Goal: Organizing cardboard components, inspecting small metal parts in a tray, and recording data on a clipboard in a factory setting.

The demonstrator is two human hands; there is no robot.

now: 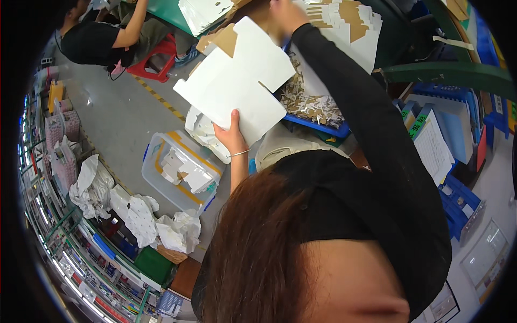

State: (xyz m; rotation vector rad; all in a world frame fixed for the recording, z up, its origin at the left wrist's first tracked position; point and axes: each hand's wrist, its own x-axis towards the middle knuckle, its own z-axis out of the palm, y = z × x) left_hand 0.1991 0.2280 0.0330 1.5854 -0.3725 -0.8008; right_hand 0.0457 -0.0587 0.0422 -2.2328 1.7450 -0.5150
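My left hand (232, 137) grips a white die-cut cardboard blank (237, 81) by its lower edge, the thumb lying over its face. Brown cardboard shows along the blank's upper left edge. At the top, my right hand (289, 17) is near the blank's far end, beside brown cardboard; its fingers are smeared by motion. A pile of white and brown cardboard blanks (350, 37) lies just right of it. Below the pile, a blue bin (340, 131) holds many small cardboard scraps (315, 105), partly hidden by my right arm.
On the floor at left stands a clear plastic box (153, 156) with white cut pieces inside. Crumpled white bags (134, 215) lie nearby. A co-worker (91, 40) sits by a red stool (156, 67) beside a green table with white sheets (202, 13). Folders (431, 140) stand at right.
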